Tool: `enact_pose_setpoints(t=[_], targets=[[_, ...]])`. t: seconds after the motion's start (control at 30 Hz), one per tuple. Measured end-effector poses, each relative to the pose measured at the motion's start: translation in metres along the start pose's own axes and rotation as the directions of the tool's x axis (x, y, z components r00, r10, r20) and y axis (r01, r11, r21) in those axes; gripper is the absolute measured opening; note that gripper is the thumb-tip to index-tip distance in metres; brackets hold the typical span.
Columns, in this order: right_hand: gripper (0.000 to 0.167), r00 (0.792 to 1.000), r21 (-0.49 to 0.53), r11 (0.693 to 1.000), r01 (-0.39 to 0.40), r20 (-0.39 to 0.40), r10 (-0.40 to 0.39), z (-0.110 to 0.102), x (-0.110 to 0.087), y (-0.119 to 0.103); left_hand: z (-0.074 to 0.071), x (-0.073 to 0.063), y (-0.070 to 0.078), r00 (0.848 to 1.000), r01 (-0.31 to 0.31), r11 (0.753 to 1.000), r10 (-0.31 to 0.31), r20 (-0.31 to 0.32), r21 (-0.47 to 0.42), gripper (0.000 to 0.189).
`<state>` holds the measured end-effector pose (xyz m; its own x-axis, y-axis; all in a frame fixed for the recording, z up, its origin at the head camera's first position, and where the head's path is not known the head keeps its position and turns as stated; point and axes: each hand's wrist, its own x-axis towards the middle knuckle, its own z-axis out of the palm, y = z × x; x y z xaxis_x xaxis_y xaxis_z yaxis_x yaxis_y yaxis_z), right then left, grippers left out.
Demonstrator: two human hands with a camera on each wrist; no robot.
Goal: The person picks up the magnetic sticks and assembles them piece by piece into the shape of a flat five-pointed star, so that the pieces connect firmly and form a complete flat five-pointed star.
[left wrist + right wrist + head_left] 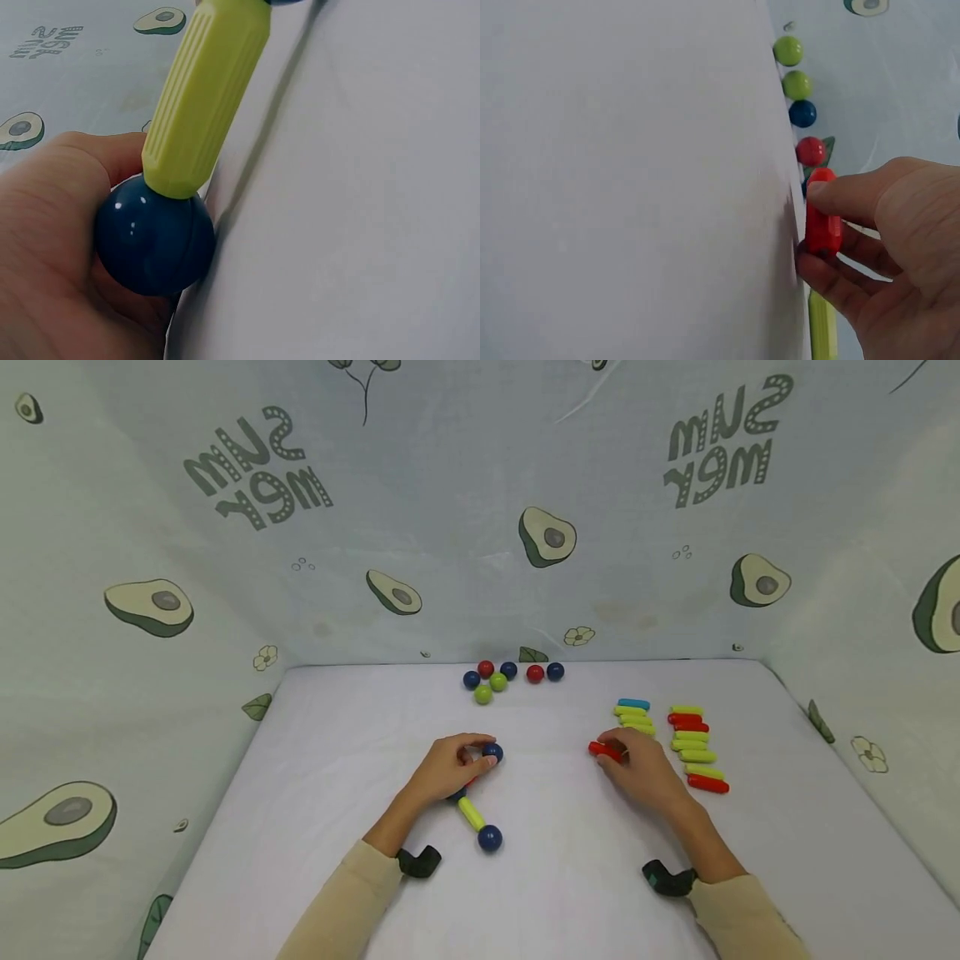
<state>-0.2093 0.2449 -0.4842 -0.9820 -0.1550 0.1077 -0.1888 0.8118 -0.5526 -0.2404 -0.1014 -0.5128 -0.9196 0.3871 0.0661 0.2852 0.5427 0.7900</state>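
Note:
My left hand (444, 768) pinches a dark blue ball (492, 752) between thumb and fingers. That ball belongs to a joined piece. Behind the thumb shows part of a red stick (471, 782), which leads to a second blue ball (154, 236), and a yellow-green stick (472, 814) runs from there to a third blue ball (490, 838) nearer me. The left fingers hide some of the red stick. Farther right, my right hand (643, 767) pinches a loose red stick (823, 217) between thumb and fingertips, low over the white table and pointing left.
Several loose balls, such as a green ball (483, 694) and a red ball (535, 674), lie along the table's far edge. Beyond the right hand are two columns of sticks, including a blue stick (633, 703) and a red stick (708, 784).

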Motion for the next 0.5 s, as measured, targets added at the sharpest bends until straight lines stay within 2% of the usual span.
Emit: enact_pose_setpoints(t=[0.23,0.5], targets=[[0.035,0.998,0.046,0.998,0.040,0.042,-0.042,0.015,0.009,-0.020,0.002,0.001,-0.002,1.000,-0.008,1.000,0.008,0.005,0.008,0.038],[0.031,0.991,0.082,0.993,0.082,0.096,-0.089,0.036,0.017,-0.047,0.003,-0.001,0.000,1.000,0.015,1.000,-0.015,0.010,0.003,0.037]])
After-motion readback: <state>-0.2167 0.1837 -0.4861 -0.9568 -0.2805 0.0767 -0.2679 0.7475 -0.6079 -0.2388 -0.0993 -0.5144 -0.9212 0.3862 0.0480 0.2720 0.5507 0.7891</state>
